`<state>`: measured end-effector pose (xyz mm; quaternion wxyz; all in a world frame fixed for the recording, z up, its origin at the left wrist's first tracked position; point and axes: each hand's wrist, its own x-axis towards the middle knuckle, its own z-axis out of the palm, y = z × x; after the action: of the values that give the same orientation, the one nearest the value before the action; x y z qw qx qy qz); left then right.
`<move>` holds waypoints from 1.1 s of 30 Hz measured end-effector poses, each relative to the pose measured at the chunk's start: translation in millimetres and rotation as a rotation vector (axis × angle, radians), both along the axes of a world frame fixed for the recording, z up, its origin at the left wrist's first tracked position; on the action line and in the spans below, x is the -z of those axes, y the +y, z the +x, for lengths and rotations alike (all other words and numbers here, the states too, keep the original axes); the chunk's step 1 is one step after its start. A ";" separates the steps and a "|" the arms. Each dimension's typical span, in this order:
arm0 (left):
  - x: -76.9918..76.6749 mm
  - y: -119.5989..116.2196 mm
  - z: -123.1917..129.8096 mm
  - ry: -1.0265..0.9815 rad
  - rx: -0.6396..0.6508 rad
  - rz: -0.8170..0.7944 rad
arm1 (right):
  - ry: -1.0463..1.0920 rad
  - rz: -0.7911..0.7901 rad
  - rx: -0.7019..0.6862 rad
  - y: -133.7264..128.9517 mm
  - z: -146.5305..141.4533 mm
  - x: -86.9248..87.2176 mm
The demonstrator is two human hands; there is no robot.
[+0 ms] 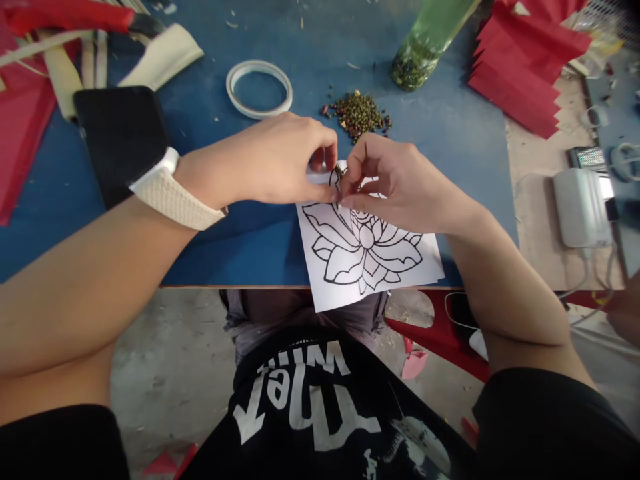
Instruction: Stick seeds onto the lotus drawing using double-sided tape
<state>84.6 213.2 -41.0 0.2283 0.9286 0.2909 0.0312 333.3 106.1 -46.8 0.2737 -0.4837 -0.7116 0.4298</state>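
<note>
A white sheet of paper point(330, 293) with a black line drawing of a lotus lies at the table's front edge, partly overhanging it. My left hand point(280, 159) rests at its upper left, fingers curled, with thumb and index apart against the paper. My right hand point(400, 179) is over the drawing's upper part, its fingers drawn together in a pinch; what is between them is hidden. A few small green beans point(340, 171) sit on an upper petal between my hands. Just beyond lies a pile of green and reddish beans point(357, 115).
A roll of double-sided tape point(231, 90) lies behind my left hand. A dark phone point(120, 137) is beside my left wrist. A green bottle point(425, 47) of beans stands at the back. Red zigzag-edged paper point(520, 73) and a white adapter point(580, 207) are to the right.
</note>
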 end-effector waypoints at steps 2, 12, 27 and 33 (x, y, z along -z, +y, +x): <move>-1.6 -1.2 -0.3 0.028 0.020 0.013 | -0.007 0.025 -0.010 -0.6 -2.2 0.0; 3.9 -17.1 6.8 0.042 0.156 -0.012 | -0.089 0.171 -0.024 -10.1 -13.3 -1.0; 11.4 -9.5 -5.8 0.042 0.170 -0.014 | -0.041 0.071 -0.101 -10.3 -10.2 -7.0; 9.5 -11.6 -5.5 0.026 0.153 -0.038 | -0.051 0.157 -0.125 -10.1 -15.4 1.5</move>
<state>79.0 201.7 -50.5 0.2436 0.9440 0.2226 -0.0040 317.8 96.1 -48.4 0.2653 -0.4264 -0.7785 0.3766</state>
